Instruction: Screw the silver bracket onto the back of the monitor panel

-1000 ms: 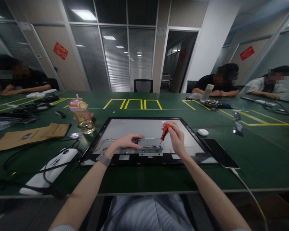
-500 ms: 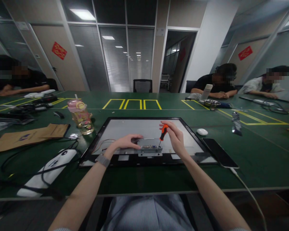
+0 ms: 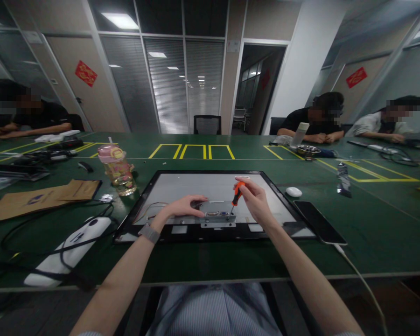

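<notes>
right hand [image 3: 255,201] closed on the orange screwdriver [image 3: 237,195], tip on the metal bracket [image 3: 217,208] near the front edge of our monitor panel [image 3: 192,184], flat on the worktop [image 3: 371,219]. left hand [image 3: 185,206] open, flat on the bracket. we'd say the monitor panel is stiff but fragile: hold by frame

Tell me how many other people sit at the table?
3: a person in black far left, another person in black far right, a person in a light shirt beside them. Others may be out of view.
</notes>
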`<control>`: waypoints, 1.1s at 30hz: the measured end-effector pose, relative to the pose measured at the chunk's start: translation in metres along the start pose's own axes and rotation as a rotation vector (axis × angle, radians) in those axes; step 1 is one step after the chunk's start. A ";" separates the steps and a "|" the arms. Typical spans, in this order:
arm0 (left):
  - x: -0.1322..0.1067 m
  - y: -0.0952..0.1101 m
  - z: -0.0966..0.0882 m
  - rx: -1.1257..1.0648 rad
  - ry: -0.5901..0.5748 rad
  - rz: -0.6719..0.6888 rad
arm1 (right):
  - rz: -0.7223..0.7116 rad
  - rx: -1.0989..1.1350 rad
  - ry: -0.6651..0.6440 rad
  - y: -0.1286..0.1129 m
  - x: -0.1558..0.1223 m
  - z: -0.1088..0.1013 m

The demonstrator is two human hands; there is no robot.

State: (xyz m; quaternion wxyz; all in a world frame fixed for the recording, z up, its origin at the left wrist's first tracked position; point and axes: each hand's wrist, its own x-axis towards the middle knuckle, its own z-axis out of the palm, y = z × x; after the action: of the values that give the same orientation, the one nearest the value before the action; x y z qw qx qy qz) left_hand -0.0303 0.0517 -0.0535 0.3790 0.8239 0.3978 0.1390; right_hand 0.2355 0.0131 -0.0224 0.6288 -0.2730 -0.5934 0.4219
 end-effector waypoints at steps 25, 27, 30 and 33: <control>-0.002 0.002 0.000 0.008 -0.001 -0.007 | 0.015 0.183 -0.067 -0.009 0.001 0.005; -0.002 0.002 0.000 -0.003 -0.002 0.000 | 0.040 0.165 -0.072 -0.009 0.000 0.005; -0.002 0.003 0.000 -0.010 0.004 0.001 | 0.069 0.168 -0.109 -0.010 0.000 0.006; -0.001 0.003 0.000 -0.012 0.007 -0.004 | 0.063 0.216 -0.127 -0.010 0.000 0.008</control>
State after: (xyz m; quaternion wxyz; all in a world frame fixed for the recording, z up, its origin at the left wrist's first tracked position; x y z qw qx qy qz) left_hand -0.0292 0.0491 -0.0514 0.3829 0.8203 0.3998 0.1437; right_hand 0.2299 0.0068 -0.0125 0.6022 -0.1950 -0.5740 0.5196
